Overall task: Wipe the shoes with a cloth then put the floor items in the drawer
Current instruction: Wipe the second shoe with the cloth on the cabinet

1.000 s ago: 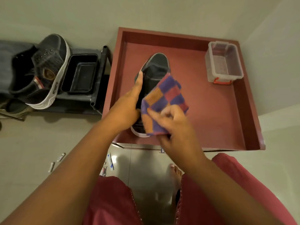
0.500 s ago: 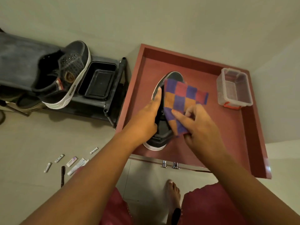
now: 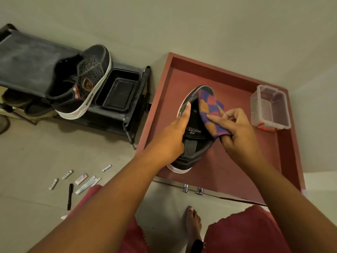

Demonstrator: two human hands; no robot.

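Note:
A black shoe [image 3: 193, 143] with a white sole stands on the red cabinet top [image 3: 246, 161]. My left hand [image 3: 171, 137] grips its left side, thumb along the rim. My right hand [image 3: 235, 130] pinches a checked purple, red and orange cloth [image 3: 209, 110] and holds it against the shoe's right side and toe. A second black shoe [image 3: 85, 83] lies tilted on the dark shoe rack [image 3: 27, 59] to the left. Several small packets and tubes [image 3: 82, 179] and a dark pen [image 3: 69, 196] lie on the floor at lower left.
A clear plastic box [image 3: 269, 108] with red clips stands at the cabinet top's right edge. A black tray [image 3: 118, 90] sits on the rack beside the second shoe. Drawer handles [image 3: 193, 189] show under the cabinet's front edge. My bare foot [image 3: 193, 221] is on the tiled floor.
The cloth has slid from the top of the shoe toward its toe and right side, uncovering the shoe's opening. The view has shifted, showing more floor and rack. My left hand keeps its hold.

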